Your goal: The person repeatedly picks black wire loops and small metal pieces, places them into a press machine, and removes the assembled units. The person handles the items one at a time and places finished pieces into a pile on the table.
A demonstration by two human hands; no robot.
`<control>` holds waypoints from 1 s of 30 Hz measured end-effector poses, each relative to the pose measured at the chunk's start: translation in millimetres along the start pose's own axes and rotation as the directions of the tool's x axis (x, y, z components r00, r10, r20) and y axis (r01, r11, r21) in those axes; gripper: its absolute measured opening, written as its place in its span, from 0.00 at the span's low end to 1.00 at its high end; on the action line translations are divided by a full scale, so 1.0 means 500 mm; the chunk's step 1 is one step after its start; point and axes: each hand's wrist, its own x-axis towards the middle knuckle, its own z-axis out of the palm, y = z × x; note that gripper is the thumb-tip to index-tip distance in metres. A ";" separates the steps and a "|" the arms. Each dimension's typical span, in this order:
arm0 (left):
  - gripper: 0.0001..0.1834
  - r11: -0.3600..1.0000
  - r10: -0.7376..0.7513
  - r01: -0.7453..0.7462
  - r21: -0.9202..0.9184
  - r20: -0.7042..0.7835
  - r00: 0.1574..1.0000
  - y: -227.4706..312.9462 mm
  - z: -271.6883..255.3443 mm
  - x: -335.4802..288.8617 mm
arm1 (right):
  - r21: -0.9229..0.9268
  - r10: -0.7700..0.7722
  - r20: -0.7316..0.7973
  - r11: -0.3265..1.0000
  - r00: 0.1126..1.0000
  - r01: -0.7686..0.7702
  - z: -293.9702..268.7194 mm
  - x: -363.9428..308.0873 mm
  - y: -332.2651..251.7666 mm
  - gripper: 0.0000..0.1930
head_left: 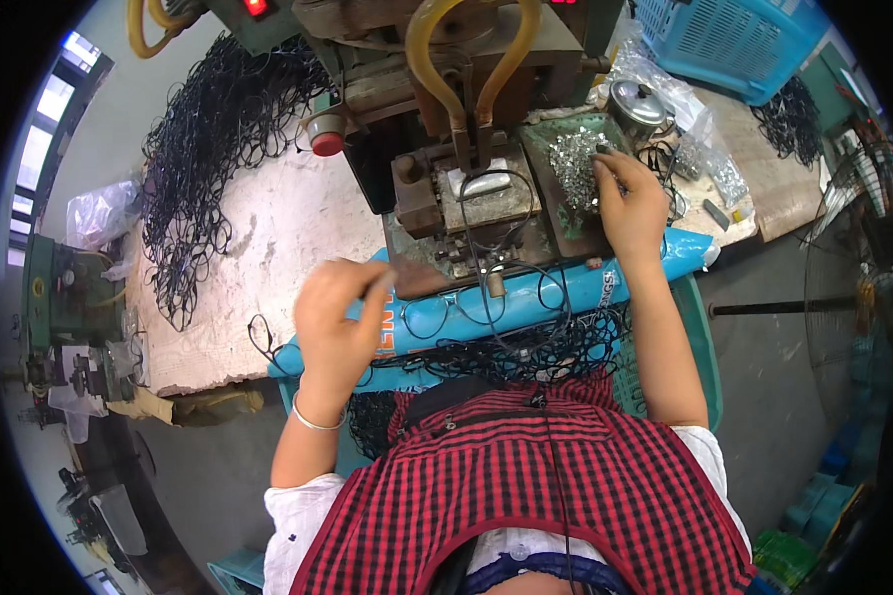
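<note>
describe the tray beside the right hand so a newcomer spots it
Start at the big, grimy metal machine at top centre. Right of its base, at the right hand, sits a shallow green tray. Unlike the round silver lidded pot beyond, it lies open, heaped with shiny metal bits.

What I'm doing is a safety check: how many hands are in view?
2: the left hand is at the front left of the machine; the right hand is at the pile of small silvery pieces. None appears hidden.
</note>
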 end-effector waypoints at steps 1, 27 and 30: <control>0.03 0.996 -0.076 0.065 0.067 0.178 0.981 0.007 -0.001 -0.009 | 0.060 0.029 0.023 0.998 0.999 -0.030 -0.002 0.008 -0.012 0.07; 0.06 0.665 -0.410 0.093 -0.741 -0.259 0.874 -0.041 0.017 0.077 | 0.668 0.125 0.410 0.634 0.903 -0.391 0.005 0.059 -0.243 0.26; 0.03 0.759 0.061 -0.349 -0.550 -0.474 0.879 0.041 -0.036 0.155 | 0.755 0.123 0.435 0.491 0.892 -0.435 0.004 0.054 -0.258 0.30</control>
